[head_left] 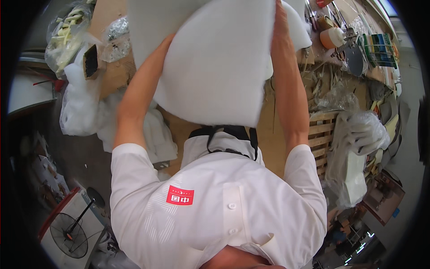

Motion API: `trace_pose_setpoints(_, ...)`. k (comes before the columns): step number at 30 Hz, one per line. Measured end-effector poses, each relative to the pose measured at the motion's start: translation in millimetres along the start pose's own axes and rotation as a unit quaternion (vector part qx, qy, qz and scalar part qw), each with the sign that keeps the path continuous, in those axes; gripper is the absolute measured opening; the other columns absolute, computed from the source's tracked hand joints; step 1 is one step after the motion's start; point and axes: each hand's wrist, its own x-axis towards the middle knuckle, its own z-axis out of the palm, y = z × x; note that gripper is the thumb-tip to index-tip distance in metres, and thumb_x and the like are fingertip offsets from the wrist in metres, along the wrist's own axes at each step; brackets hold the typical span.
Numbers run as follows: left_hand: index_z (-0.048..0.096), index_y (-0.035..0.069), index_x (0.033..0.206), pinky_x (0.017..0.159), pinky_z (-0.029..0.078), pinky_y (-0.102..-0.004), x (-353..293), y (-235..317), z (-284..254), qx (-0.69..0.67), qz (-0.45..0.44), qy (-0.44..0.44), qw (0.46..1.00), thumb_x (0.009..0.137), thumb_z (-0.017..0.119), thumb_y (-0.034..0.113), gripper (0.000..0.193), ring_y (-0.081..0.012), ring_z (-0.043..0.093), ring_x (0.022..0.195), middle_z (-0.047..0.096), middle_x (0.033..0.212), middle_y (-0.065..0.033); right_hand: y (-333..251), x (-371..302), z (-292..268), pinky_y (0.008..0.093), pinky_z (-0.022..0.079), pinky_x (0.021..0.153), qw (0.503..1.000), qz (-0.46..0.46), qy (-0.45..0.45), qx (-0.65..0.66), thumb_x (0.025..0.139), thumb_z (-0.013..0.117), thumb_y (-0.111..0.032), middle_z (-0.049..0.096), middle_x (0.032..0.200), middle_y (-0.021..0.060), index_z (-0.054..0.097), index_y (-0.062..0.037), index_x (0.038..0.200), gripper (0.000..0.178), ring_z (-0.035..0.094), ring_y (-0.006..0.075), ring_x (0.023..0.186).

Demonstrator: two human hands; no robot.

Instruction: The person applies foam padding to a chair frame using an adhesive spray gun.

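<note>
Padding sheet [215, 67], white; left hand [169, 40] at left edge, right hand [281, 17] at right edge; cannot tell whether either pinches or spreads.

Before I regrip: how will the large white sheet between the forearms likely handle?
The white sheet is probably light for its size, given its soft, padding-like look. It may flex, since its lower edge curves. Its matte surface probably resists slipping.

Centre bright — white sheet [219, 67] slightly blurred; strip lights [361, 247] glare lower right; rim dark, bowed.
</note>
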Motion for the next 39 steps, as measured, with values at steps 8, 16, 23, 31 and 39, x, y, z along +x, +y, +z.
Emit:
trace_pose_setpoints(8,0.046,0.004,0.136,0.106,0.035,-0.0356,1.5,0.8,-19.0,-0.006,-0.001,-0.006,1.0,0.089,0.025,0.072,0.086,-0.0248,0.052,0.119,0.056,0.127,-0.0172,38.1,19.4,14.3,0.036,0.049,0.079,0.726,-0.29,0.143,-0.607,0.094,0.051,-0.032,0.065,0.097,0.0144,0.054,0.0038,0.113,0.041,0.062,0.0226,0.085)
trace_pose_setpoints(16,0.044,0.0,0.137,0.106,0.036,-0.0356,7.4,12.1,-31.3,-0.123,-0.106,-0.105,0.981,0.087,0.015,0.077,0.096,-0.0273,0.053,0.119,0.057,0.125,-0.0193,42.7,-132.5,-37.5,0.0418,0.038,0.105,0.643,0.129,-0.205,-0.727,0.092,0.048,-0.027,0.045,0.14,0.0178,0.041,-0.0056,0.139,0.052,0.051,0.0324,0.12)
trace_pose_setpoints(23,0.042,-0.005,0.137,0.106,0.039,-0.0412,1.9,21.3,-34.6,-0.198,-0.215,-0.268,0.918,0.08,0.009,0.084,0.11,-0.0385,0.05,0.122,0.049,0.128,-0.0325,79.1,-112.9,17.8,0.0471,0.043,0.097,0.875,0.246,-0.17,-0.38,0.091,0.044,-0.042,0.048,0.133,0.0197,0.043,-0.0028,0.132,0.057,0.053,0.0396,0.114)
trace_pose_setpoints(31,0.044,-0.001,0.136,0.103,0.04,-0.0374,7.4,4.3,-40.0,-0.226,-0.223,-0.214,0.924,0.087,0.02,0.076,0.094,-0.0307,0.052,0.12,0.055,0.125,-0.0265,126.4,-73.4,103.8,0.0542,0.05,0.087,0.922,0.332,-0.075,0.182,0.09,0.039,-0.063,0.052,0.123,0.0222,0.046,0.0011,0.123,0.072,0.056,0.0491,0.106)
trace_pose_setpoints(39,0.047,-0.001,0.134,0.102,0.04,-0.0377,18.9,-8.7,-42.6,-0.155,-0.16,-0.092,0.971,0.091,0.029,0.068,0.083,-0.0265,0.053,0.117,0.056,0.125,-0.0211,82.6,-7.3,48.3,0.0388,0.047,0.089,0.766,-0.151,0.05,-0.623,0.087,0.058,-0.034,0.058,0.115,0.0149,0.061,-0.0022,0.106,0.037,0.06,0.0268,0.099)
